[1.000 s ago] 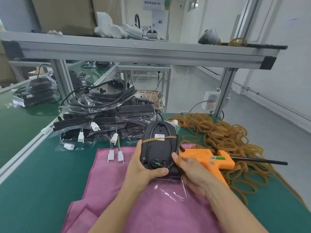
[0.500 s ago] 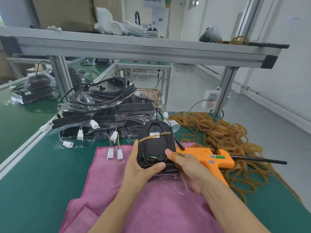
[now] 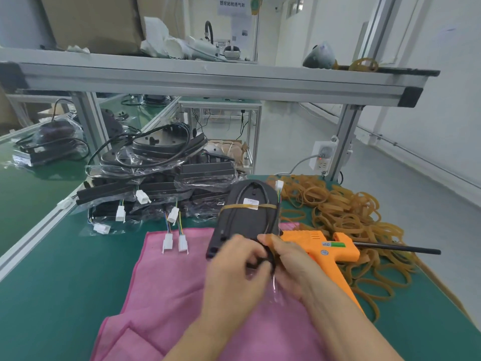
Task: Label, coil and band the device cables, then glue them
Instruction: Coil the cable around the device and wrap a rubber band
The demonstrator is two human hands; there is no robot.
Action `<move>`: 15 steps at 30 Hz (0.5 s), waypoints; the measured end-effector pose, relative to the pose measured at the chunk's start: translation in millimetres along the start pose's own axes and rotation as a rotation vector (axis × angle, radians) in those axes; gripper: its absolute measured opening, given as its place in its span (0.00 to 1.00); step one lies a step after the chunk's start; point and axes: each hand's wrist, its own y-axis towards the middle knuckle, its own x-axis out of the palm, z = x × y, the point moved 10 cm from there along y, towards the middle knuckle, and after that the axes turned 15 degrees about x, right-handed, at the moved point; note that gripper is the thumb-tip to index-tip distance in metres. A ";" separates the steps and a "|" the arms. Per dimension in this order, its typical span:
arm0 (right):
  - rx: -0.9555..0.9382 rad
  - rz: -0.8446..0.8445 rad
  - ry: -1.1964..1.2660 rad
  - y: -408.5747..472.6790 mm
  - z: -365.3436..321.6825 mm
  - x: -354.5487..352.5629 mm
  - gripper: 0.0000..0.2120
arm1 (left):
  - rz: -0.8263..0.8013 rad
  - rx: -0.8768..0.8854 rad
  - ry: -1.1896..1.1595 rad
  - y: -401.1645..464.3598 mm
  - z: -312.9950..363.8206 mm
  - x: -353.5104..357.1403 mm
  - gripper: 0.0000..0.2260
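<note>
**Inspector:** State of the hands?

**Assistant:** Left hand (image 3: 235, 259) and right hand (image 3: 291, 264) both have fingers curled round the near end of the flat black plastic device (image 3: 244, 217), pinching its thin black cable (image 3: 270, 222) there. The device stands tilted over the pink cloth (image 3: 166, 287).

**Inspector:** Handling?

**Assistant:** The shell looks rigid and light and is best gripped by its edges. The cable is limp, restrained by a tan rubber band (image 3: 234, 206). An orange glue gun (image 3: 322, 248) lies just beside it.
</note>
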 end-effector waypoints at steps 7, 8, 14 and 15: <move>-0.072 0.086 -0.012 -9.6 -16.0 11.7 0.10 | -0.087 -0.025 0.267 -2.0 6.3 24.2 0.05; -0.081 0.076 -0.015 -10.4 -15.4 13.2 0.12 | -0.066 0.012 0.320 1.5 10.3 21.8 0.06; -0.137 0.078 0.031 -12.1 -11.8 14.5 0.16 | -0.001 0.050 0.388 4.2 7.7 14.1 0.07; -0.135 0.088 0.051 -12.2 -11.4 13.4 0.15 | -0.010 0.056 0.404 4.9 7.5 14.7 0.06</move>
